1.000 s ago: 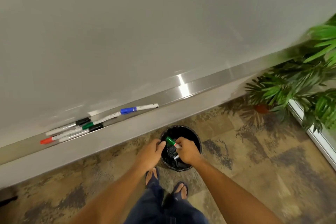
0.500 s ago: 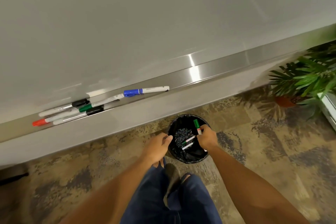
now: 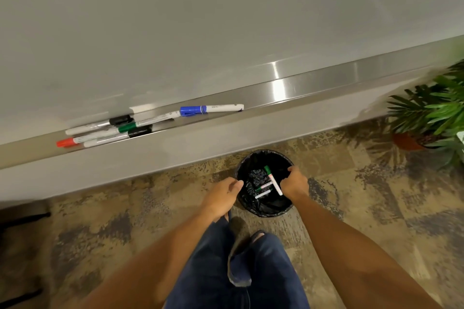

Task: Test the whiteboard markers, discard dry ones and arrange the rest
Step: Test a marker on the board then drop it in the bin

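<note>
A black lined bin (image 3: pixel 266 209) stands on the floor below the whiteboard (image 3: pixel 226 20). My right hand (image 3: pixel 295 184) hovers over its right rim with fingers loosely curled. A green-capped marker (image 3: pixel 273 180) slants over the bin just left of that hand, seemingly free of my fingers. Two more markers (image 3: pixel 262 189) lie inside on the liner. My left hand (image 3: pixel 222 195) hangs at the bin's left rim, relaxed and holding nothing. On the metal tray (image 3: pixel 313 83) lie several markers: blue-capped (image 3: pixel 211 109), green (image 3: pixel 148 123), red (image 3: pixel 82 140) and two black (image 3: pixel 100 124).
A potted plant (image 3: pixel 426 113) stands on the floor at the right, close to the wall. My legs and feet are just in front of the bin on the patterned carpet (image 3: pixel 376 208). A dark object (image 3: pixel 22 213) sits at the left edge.
Both hands held the green-capped marker over the bin a second ago. My left hand let go, my right hand moved right, and the marker now tips down into the bin.
</note>
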Demonstrator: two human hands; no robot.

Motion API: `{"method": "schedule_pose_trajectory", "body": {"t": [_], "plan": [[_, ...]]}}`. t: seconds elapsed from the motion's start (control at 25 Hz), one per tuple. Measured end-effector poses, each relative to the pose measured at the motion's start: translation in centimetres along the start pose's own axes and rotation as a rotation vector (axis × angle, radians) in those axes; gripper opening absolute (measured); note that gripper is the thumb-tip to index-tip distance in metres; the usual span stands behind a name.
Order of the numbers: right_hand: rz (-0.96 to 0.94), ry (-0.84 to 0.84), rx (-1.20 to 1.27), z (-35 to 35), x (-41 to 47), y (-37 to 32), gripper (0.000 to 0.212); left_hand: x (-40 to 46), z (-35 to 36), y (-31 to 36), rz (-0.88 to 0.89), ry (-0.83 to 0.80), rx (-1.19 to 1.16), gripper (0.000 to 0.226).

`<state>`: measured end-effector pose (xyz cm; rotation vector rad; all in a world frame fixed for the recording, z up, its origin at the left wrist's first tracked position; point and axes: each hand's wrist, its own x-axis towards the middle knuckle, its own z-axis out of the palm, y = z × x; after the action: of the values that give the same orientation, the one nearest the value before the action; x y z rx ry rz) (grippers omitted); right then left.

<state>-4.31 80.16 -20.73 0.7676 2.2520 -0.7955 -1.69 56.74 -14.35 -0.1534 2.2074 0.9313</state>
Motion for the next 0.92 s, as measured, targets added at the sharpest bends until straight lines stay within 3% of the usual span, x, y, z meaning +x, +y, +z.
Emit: {"method": "schedule_pose_trajectory", "body": {"t": [0.2,0.52,0.92], "plan": [[-0.025,-0.072,0.021,-1.3,-2.7,-0.4,0.041,-2.7,-0.9,1.8,-0.014,-0.011,-0.063,0.044],[-0.293,-0.192,0.154,-4.7,-10.9,-5.9,0.028,-7.6,-6.6,5.6,0.011,0.116,-0.125,0.036],[-0.661,-0.153,0.178,-7.1,-16.7,-15.5,0.023,-12.1,-17.1,4.6,0.037,0.505,-0.204,0.031]]}}
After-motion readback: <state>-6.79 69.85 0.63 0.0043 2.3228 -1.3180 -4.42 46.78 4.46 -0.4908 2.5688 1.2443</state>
